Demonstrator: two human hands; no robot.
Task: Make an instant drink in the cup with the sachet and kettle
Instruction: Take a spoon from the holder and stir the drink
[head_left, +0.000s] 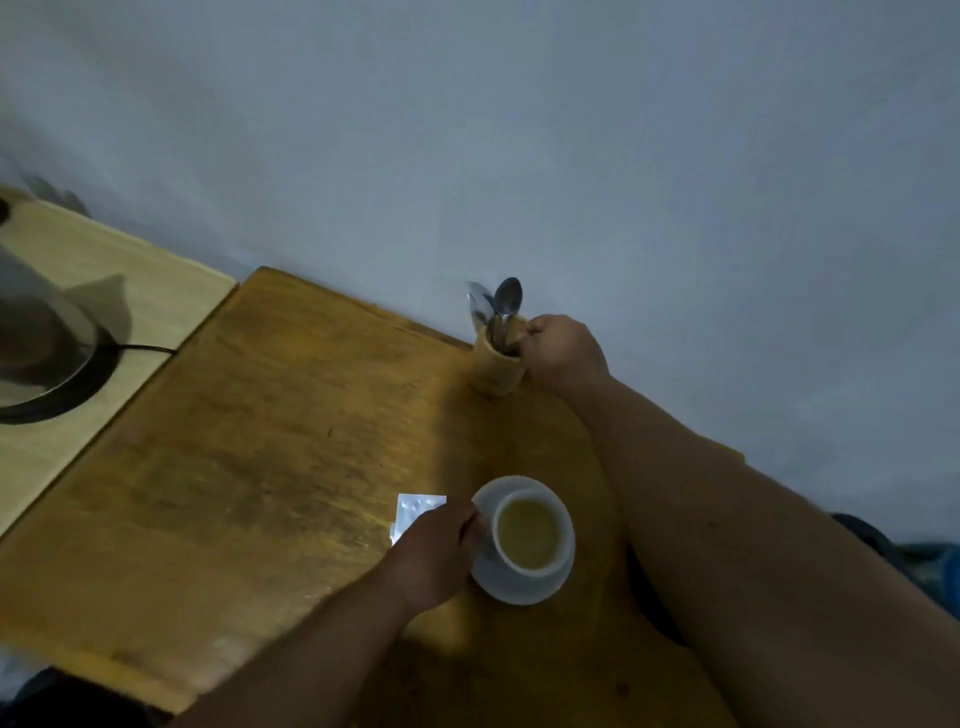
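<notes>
A white cup (530, 530) full of yellowish drink stands on a white saucer (519, 590) on the wooden table (249, 467). My left hand (441, 551) grips the cup at its left side, where the handle is hidden. A silvery sachet (413, 512) lies flat just left of the cup, partly under that hand. My right hand (563, 353) is closed at the rim of a wooden holder (496, 371) by the wall, on the handle of a spoon (506, 301). The kettle (41, 322) sits blurred on its black base at the far left.
The kettle's base and black cord (148, 349) rest on a paler side table (130, 270) that adjoins the wooden one. A grey wall (571, 156) runs right behind the holder. Other spoons stick out of the holder. Dark cloth shows at the lower right.
</notes>
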